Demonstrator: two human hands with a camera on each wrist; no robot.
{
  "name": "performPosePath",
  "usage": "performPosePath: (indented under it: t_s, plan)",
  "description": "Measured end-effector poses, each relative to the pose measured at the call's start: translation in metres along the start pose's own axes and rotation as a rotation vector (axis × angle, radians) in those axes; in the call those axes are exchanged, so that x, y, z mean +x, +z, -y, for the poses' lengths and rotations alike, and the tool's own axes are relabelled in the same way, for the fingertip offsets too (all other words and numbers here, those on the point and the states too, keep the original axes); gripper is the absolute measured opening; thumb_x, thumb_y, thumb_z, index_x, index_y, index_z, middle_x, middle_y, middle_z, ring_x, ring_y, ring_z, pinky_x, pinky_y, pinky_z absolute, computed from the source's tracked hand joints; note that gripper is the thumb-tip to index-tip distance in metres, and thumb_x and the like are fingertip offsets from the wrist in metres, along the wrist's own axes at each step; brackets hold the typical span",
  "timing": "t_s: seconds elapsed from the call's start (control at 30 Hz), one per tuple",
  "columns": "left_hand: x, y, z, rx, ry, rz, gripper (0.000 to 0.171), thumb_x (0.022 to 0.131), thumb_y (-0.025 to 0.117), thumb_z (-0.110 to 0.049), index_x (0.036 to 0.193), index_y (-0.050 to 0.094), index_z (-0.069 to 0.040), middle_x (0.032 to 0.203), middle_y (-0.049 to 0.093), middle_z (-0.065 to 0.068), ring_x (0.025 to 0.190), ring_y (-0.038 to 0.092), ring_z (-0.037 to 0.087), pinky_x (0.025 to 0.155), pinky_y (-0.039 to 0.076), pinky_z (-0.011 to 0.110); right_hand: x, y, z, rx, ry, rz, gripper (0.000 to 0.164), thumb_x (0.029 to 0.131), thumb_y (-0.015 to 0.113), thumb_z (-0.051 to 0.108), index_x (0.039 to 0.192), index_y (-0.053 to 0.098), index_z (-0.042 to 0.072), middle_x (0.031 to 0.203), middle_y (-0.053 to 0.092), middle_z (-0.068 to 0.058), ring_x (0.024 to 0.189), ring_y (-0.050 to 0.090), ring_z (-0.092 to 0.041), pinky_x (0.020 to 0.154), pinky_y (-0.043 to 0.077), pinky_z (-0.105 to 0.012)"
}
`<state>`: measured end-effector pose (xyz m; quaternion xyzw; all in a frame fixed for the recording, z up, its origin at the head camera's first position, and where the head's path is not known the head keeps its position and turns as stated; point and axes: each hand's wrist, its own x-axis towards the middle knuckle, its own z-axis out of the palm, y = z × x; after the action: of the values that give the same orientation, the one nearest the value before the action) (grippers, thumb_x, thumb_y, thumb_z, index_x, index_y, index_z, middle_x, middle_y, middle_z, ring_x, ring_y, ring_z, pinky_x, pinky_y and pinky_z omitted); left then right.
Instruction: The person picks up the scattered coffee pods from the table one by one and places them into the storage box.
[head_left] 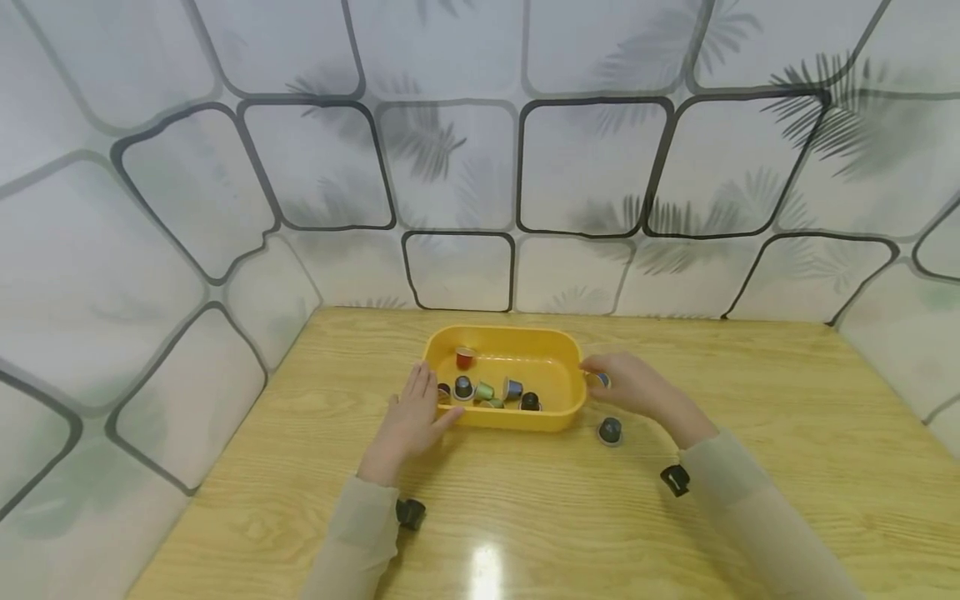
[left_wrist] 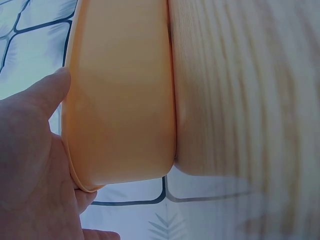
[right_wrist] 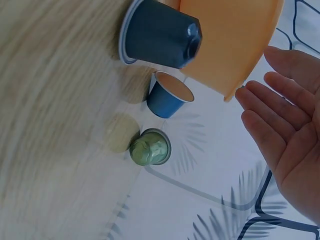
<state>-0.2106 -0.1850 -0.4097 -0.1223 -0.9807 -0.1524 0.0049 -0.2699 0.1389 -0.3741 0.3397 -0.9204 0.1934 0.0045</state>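
Observation:
A yellow plastic tub (head_left: 517,419) stands on the table with several coffee capsules inside, including a red one (head_left: 465,358), a blue one (head_left: 513,389) and a black one (head_left: 530,402). My left hand (head_left: 408,417) rests on its front left corner, fingers straight along the left rim and thumb along the front rim. At the right end, the fingertips of my right hand (head_left: 630,383) are at the rim, fingers nearly straight in the right wrist view. Outside the tub are a dark capsule (right_wrist: 160,35), a blue capsule (right_wrist: 164,102) and a green capsule (right_wrist: 150,147).
The wooden table (head_left: 525,517) meets patterned fabric walls (head_left: 465,183) at the back and sides. Black wrist mounts show near the left sleeve (head_left: 360,525) and the right sleeve (head_left: 742,492).

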Motion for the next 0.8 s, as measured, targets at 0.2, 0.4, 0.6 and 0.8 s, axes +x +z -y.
performPosePath:
  t_s: [0.2, 0.4, 0.6, 0.8]
  plan:
    - [-0.001, -0.002, 0.000, -0.004, -0.001, 0.003, 0.080, 0.090, 0.036, -0.053, 0.137, 0.017, 0.009, 0.144, 0.004, 0.022, 0.132, 0.001, 0.031, 0.094, 0.020, 0.061, -0.009, 0.006, -0.001, -0.012, -0.010, -0.003, 0.028, 0.079, 0.064, 0.010, 0.104, 0.060, -0.003, 0.095, 0.063, -0.013, 0.087, 0.058, -0.029, 0.076, 0.046, -0.041]
    - [0.000, -0.001, 0.000, 0.000, -0.003, 0.003, 0.079, 0.090, 0.036, -0.052, 0.137, 0.017, 0.009, 0.144, 0.004, 0.021, 0.132, 0.002, 0.031, 0.094, 0.020, 0.061, -0.016, 0.009, -0.001, -0.025, 0.046, 0.038, 0.033, 0.080, 0.065, 0.012, 0.109, 0.057, -0.001, 0.100, 0.061, -0.013, 0.092, 0.057, -0.027, 0.079, 0.045, -0.041]
    - [0.000, 0.004, 0.004, -0.055, 0.032, -0.032, 0.085, 0.088, 0.028, -0.059, 0.137, 0.016, 0.010, 0.144, 0.002, 0.022, 0.132, -0.002, 0.030, 0.092, 0.017, 0.064, -0.021, 0.008, -0.002, -0.015, 0.075, 0.073, 0.039, 0.080, 0.065, 0.014, 0.115, 0.056, -0.001, 0.108, 0.060, -0.015, 0.098, 0.055, -0.031, 0.081, 0.043, -0.044]
    - [-0.002, -0.001, 0.000, -0.042, 0.003, -0.008, 0.082, 0.089, 0.034, -0.055, 0.137, 0.017, 0.009, 0.144, 0.003, 0.021, 0.132, -0.001, 0.028, 0.094, 0.017, 0.061, -0.025, 0.013, -0.008, -0.027, 0.076, 0.115, 0.040, 0.080, 0.066, 0.015, 0.114, 0.056, -0.002, 0.108, 0.060, -0.014, 0.097, 0.056, -0.030, 0.079, 0.045, -0.043]
